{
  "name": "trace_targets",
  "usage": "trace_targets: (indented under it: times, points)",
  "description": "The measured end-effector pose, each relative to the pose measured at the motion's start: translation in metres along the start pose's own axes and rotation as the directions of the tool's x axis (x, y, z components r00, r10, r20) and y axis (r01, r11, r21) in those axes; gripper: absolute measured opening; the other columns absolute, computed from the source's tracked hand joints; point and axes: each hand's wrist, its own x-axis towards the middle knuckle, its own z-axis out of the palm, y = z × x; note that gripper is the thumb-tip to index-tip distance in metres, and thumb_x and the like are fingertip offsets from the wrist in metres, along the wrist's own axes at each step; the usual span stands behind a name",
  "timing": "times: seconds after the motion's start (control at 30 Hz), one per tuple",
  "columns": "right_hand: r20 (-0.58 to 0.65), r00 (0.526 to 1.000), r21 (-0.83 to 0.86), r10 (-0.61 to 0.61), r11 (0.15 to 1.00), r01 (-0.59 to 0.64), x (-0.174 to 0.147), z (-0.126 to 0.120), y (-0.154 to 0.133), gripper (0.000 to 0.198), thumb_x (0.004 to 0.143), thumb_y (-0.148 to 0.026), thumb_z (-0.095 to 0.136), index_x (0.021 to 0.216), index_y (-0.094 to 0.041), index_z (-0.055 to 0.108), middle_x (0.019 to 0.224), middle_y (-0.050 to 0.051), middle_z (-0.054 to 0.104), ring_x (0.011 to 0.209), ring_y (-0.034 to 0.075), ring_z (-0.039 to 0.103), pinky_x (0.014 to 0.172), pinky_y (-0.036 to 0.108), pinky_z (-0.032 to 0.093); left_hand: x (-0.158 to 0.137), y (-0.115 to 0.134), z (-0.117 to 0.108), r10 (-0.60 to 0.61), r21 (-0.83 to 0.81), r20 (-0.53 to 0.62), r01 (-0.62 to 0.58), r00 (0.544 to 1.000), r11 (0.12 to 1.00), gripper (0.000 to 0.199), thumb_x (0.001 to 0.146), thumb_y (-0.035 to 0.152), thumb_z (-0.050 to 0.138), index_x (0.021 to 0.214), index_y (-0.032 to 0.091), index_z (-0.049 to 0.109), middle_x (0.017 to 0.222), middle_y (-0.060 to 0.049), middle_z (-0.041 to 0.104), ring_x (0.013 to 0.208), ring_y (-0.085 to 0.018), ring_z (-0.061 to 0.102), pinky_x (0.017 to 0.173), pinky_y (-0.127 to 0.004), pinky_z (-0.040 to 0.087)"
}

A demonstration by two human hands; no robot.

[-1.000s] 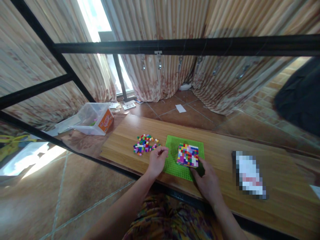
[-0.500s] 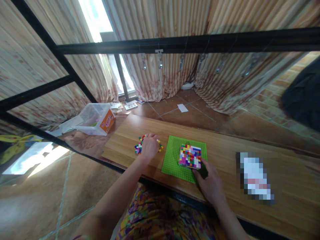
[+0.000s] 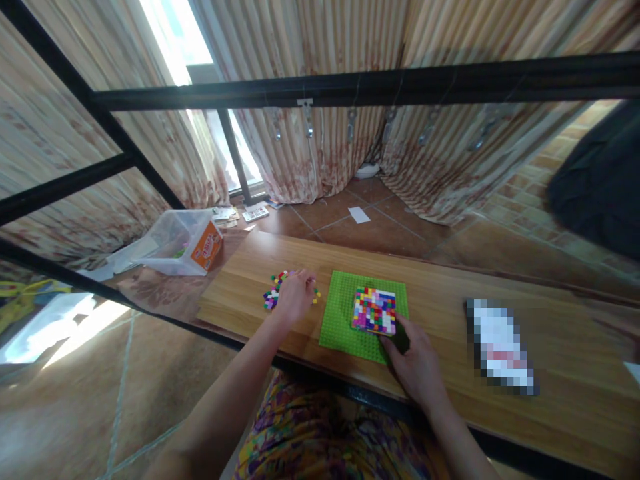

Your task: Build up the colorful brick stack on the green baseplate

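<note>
Left hand (image 3: 295, 298) over the loose bricks (image 3: 273, 297), right hand (image 3: 416, 361) at the brick block (image 3: 374, 311)

On the right of the table (image 3: 243, 267) lies a pixel-blurred object (image 3: 503, 348), white with a reddish band and dark edges, well apart from the right hand. Past the table's far left corner, a clear plastic box (image 3: 175, 265) with an orange label (image 3: 207, 247) stands on the floor (image 3: 70, 413). The left hand blocks my view of much of the pile of loose bricks; its fingertips are too small for me to tell whether they pinch one. The multicoloured brick block sits on the right part of a green baseplate (image 3: 337, 327), between the two hands. The right hand's thumb and fingers stand apart about its near right corner; I cannot tell whether they clamp it.

The table is long, with a wood-grain top and a dark near edge. Beyond it, a black bar (image 3: 350, 88) runs across in front of pleated curtains (image 3: 325, 40), with small metal clips (image 3: 309, 127) hanging below. Sunlight comes through a gap on the far left. The brown tiled floor carries a white sheet (image 3: 359, 215) past the table and papers (image 3: 255, 213) by the window. A dark, rounded shape (image 3: 600, 180) fills the far right.
</note>
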Motion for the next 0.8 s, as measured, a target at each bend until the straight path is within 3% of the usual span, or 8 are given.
trace_targets:
  times: [0.13, 0.23, 0.47, 0.67, 0.8]
  points:
    - [0.005, 1.0, 0.002, 0.008, 1.0, -0.008, 0.001, 0.0, -0.001, 0.049, 0.087, -0.044, 0.055, 0.128, -0.018, 0.053, 0.121, 0.014, 0.063, 0.11, 0.029, 0.058, 0.096, 0.049, 0.045, -0.018, 0.023, -0.002, 0.039, -0.443, -0.022, -0.045, 0.999, 0.896, 0.017, 0.083, 0.012, 0.053, 0.083, 0.019, 0.068, 0.078, -0.002, 0.068, 0.073, -0.015, 0.061, 0.07, -0.026, 0.046]
    - [0.007, 1.0, 0.016, 0.015, 1.0, -0.015, 0.001, -0.001, -0.003, 0.048, 0.086, -0.044, 0.055, 0.127, -0.018, 0.054, 0.12, 0.014, 0.063, 0.109, 0.028, 0.058, 0.095, 0.049, 0.046, -0.029, 0.039, 0.002, 0.058, -0.564, 0.001, -0.047, 0.998, 0.824, 0.018, 0.085, 0.015, 0.054, 0.09, 0.02, 0.07, 0.086, -0.003, 0.071, 0.08, -0.016, 0.064, 0.074, -0.026, 0.048]
    - [0.004, 1.0, 0.037, 0.019, 0.999, -0.019, 0.001, -0.001, -0.004, 0.049, 0.086, -0.042, 0.055, 0.129, -0.02, 0.053, 0.121, 0.013, 0.063, 0.111, 0.029, 0.057, 0.096, 0.049, 0.045, -0.045, 0.064, 0.014, 0.12, -0.554, -0.028, -0.115, 0.992, 0.824, 0.016, 0.087, 0.019, 0.056, 0.088, 0.023, 0.072, 0.088, -0.004, 0.073, 0.084, -0.019, 0.066, 0.082, -0.031, 0.048]
    - [0.001, 1.0, 0.022, 0.031, 0.999, -0.031, 0.002, 0.0, -0.004, 0.048, 0.086, -0.042, 0.056, 0.127, -0.018, 0.054, 0.119, 0.014, 0.064, 0.109, 0.029, 0.058, 0.095, 0.049, 0.045, -0.044, 0.069, 0.031, 0.169, -0.53, -0.129, -0.212, 0.977, 0.821, 0.012, 0.087, 0.021, 0.06, 0.088, 0.024, 0.072, 0.097, -0.004, 0.073, 0.097, -0.02, 0.063, 0.092, -0.036, 0.045]
    - [-0.002, 1.0, 0.03, 0.029, 0.999, -0.029, 0.002, 0.0, -0.005, 0.048, 0.085, -0.04, 0.057, 0.127, -0.018, 0.054, 0.12, 0.014, 0.063, 0.109, 0.029, 0.058, 0.096, 0.049, 0.045, -0.044, 0.069, 0.042, 0.145, -0.512, -0.145, -0.2, 0.979, 0.836, 0.012, 0.087, 0.023, 0.061, 0.086, 0.025, 0.073, 0.103, -0.005, 0.07, 0.102, -0.02, 0.06, 0.094, -0.037, 0.043]
